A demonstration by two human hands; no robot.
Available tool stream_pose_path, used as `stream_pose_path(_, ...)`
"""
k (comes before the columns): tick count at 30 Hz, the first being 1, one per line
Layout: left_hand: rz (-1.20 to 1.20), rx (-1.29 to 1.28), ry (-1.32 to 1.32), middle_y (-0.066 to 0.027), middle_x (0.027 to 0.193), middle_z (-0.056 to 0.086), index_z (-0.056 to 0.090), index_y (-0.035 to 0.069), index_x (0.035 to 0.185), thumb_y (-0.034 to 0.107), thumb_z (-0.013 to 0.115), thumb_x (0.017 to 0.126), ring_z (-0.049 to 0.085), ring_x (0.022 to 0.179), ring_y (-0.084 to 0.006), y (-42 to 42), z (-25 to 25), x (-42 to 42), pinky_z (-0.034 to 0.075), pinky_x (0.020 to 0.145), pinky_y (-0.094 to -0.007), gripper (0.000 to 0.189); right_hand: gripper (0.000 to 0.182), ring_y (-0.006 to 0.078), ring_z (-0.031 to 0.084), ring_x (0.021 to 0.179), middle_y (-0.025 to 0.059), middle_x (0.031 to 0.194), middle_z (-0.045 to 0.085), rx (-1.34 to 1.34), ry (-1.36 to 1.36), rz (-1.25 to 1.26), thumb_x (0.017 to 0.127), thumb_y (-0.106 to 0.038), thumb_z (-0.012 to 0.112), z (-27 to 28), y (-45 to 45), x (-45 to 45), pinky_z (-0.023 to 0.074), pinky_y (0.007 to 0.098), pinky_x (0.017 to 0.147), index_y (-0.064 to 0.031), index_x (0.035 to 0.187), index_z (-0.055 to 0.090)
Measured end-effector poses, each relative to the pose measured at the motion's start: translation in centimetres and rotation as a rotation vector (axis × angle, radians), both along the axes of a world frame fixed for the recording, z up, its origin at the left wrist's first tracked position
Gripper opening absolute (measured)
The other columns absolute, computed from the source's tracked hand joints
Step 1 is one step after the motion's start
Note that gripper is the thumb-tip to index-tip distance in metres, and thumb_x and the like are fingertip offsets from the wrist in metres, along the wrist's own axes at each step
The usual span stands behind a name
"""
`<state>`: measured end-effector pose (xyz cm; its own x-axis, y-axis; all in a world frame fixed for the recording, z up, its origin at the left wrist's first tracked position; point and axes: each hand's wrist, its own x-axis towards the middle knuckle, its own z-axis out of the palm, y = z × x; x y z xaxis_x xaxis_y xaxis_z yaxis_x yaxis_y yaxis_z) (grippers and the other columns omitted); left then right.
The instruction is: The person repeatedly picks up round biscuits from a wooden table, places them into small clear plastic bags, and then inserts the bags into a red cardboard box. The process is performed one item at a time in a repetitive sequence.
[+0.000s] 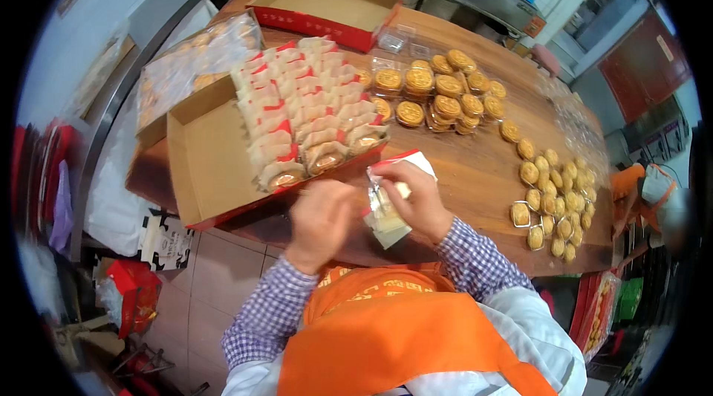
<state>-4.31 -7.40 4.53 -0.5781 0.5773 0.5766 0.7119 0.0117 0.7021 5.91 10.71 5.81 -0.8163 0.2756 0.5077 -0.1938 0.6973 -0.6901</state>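
Note:
My right hand bends over a small stack of cream and red packaging bags at the table's front edge. Its thumb and fingertips pinch a piece of clear film on a bag. Motion blurs my left hand, which hovers beside the bags, near the front edge of a large cardboard box; whether it holds anything is unclear. Rows of round pastries in translucent wrappers with red parts stand tilted in the right part of that box. Its left part shows bare cardboard.
Stacked mooncakes, some in clear trays, sit at the table's middle back. Smaller pastries lie to the right. Behind stands a red-sided cardboard box. At left is a film-covered box of pastries. Another person in orange is at far right.

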Motion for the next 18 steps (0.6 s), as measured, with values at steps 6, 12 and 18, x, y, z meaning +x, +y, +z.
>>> stream_pose_path(6,-0.21,-0.279,0.054,-0.0182,0.101,0.065,0.066,0.0,0.102,0.013,0.069,0.086,0.061,0.099,-0.0364,11.2,-7.7,2.8,0.05,0.085,-0.0465,0.02,0.035,0.0308,0.057,0.112,0.0104,0.123,0.064,0.4,-0.441,-0.13,0.083,-0.005,0.061,-4.6,5.4,9.2,0.0458,0.0442,0.095,-0.0125,0.116,0.069)
stream_pose_path(12,-0.051,-0.641,0.119,-0.0195,0.107,0.06,0.065,-0.001,0.101,0.018,0.073,0.084,0.058,0.106,-0.0399,17.5,-7.6,2.4,0.05,0.086,-0.0496,0.027,0.033,0.0306,0.055,0.115,0.0114,0.131,0.058,0.473,-0.442,-0.067,0.086,-0.011,0.06,-7.8,4.2,10.7,0.0438,0.0418,0.096,-0.015,0.117,0.068)
stream_pose_path(18,-0.083,-0.773,0.143,-0.0214,0.109,0.061,0.063,0.0,0.105,0.018,0.076,0.082,0.059,0.106,-0.0407,19.6,-6.9,2.5,0.051,0.088,-0.0489,0.032,0.036,0.028,0.056,0.112,0.0086,0.128,0.059,0.384,-0.475,-0.064,0.084,-0.006,0.059,-7.5,4.9,10.2,0.0454,0.0403,0.092,-0.0122,0.118,0.066)
